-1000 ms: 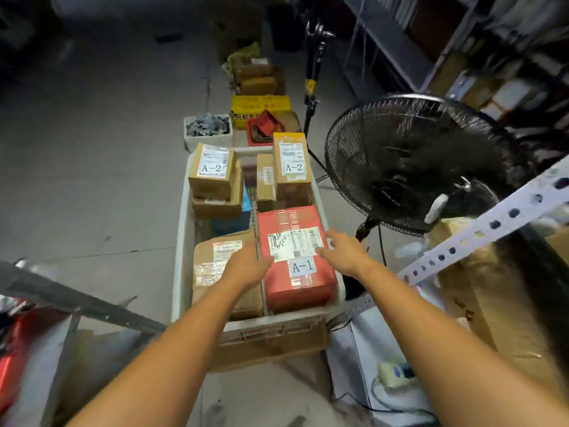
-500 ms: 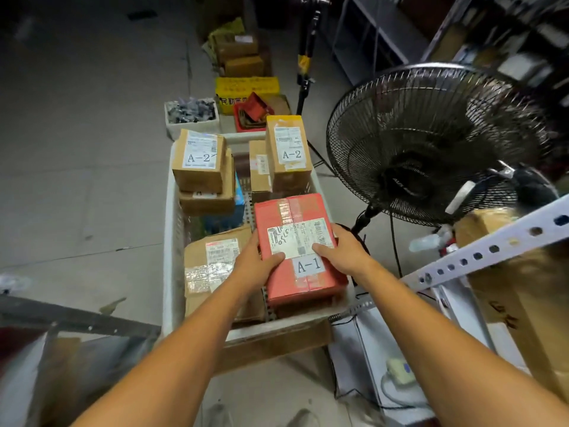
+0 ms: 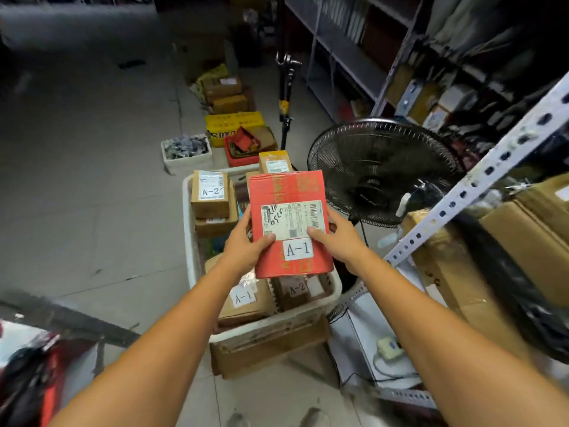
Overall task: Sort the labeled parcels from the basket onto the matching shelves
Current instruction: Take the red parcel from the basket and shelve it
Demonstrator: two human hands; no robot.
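L hand [image 3: 243,241] + R hand [image 3: 338,238] grip red A-1 parcel [image 3: 289,223] above white basket [image 3: 188,241], beside fan [image 3: 381,171].

Red parcel [image 3: 291,223]: red cardboard with bands of faded orange print, a white shipping label bearing a black barcode and black handwriting, and a white tag lettered "A-1" in black. Basket [image 3: 188,229]: off-white plastic, soiled. Brown cardboard box [image 3: 210,195]: white label marked "A-2" in black. Lower brown box [image 3: 246,300]: white tag marked "A-1". Yellow-taped box [image 3: 275,161]: white label. Yellow crate [image 3: 235,124]: dark characters. Tray [image 3: 238,161]: red. Fan [image 3: 381,167]: black wire grille. Shelf upright [image 3: 480,177]: white, patterned with rows of dark holes. Floor [image 3: 77,195]: grey.
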